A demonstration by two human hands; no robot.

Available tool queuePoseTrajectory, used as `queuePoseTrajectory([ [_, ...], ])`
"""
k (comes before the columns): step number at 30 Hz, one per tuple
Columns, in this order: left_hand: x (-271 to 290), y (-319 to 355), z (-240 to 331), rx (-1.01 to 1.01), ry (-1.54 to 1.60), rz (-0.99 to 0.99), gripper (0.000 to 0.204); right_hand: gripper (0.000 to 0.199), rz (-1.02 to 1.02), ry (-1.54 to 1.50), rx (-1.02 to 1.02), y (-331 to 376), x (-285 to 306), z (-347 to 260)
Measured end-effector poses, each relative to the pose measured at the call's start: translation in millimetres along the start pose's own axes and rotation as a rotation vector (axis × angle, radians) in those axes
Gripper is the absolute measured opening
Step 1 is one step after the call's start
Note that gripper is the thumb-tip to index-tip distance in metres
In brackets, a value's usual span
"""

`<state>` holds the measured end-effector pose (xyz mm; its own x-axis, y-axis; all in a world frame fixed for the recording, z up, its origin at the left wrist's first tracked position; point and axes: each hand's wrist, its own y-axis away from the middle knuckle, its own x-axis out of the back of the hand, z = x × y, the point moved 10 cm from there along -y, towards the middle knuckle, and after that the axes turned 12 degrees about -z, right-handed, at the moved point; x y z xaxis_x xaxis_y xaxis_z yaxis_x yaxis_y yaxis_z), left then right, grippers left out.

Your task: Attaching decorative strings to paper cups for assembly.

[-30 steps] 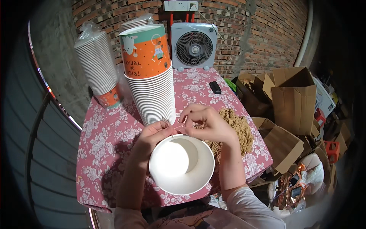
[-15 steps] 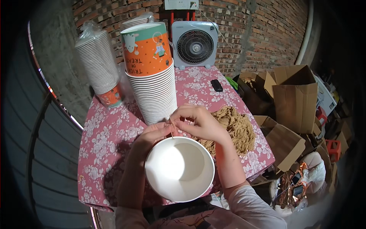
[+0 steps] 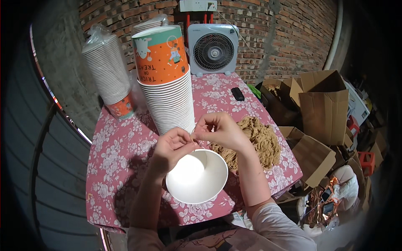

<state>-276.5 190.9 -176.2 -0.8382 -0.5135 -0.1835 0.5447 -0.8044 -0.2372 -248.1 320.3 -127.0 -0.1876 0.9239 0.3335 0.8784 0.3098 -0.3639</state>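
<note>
One white bucket point(image 3: 211, 184) is at the near edge of the worktop point(image 3: 113, 175), in front of the person, its mouth facing up towards the camera; whether its base rests on the cloth is hidden. A thin tan cord point(image 3: 192, 139) shows just above its far rim, between the hands. The right hand point(image 3: 220, 129) has thumb and fingertips pinched together on this cord. The left hand point(image 3: 172, 146) meets it there, thumb near the rim and fingers curled; whether these grip the cord I cannot tell.

Half a second ago the bucket's mouth looked wider and reached lower in view; now it appears narrower. The left fingers, then stretched towards the rim, are now bent more, with the knuckles higher.

Inside, the bucket shows plain white walls with a bright patch of light. Beyond the hands rises a tall nested stack of buckets point(image 3: 169, 102), the top one orange and teal with its print upside down. Left of it, a clear plastic bag point(image 3: 108, 69) encloses another nested stack. A tan cord bundle point(image 3: 261, 142) lies beside the right forearm. On the right, several open cardboard boxes point(image 3: 324, 115) stand; the rearmost holds something tan.
</note>
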Motion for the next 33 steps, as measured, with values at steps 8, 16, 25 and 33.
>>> queuePoseTrajectory([
  [8,13,3,24,-0.044,-0.305,0.068,0.021,0.005,-0.004,0.125,-0.186,-3,-9,3],
  [16,27,11,32,-0.084,-0.364,0.219,0.012,0.008,0.057,0.244,-0.081,-3,-11,-13],
  [25,32,12,30,-0.032,-0.146,0.032,0.007,0.012,0.040,0.136,-0.073,-7,-26,-11],
  [33,32,14,19,0.151,-0.071,-0.057,0.014,0.007,-0.012,0.013,-0.115,-9,-40,-4],
])
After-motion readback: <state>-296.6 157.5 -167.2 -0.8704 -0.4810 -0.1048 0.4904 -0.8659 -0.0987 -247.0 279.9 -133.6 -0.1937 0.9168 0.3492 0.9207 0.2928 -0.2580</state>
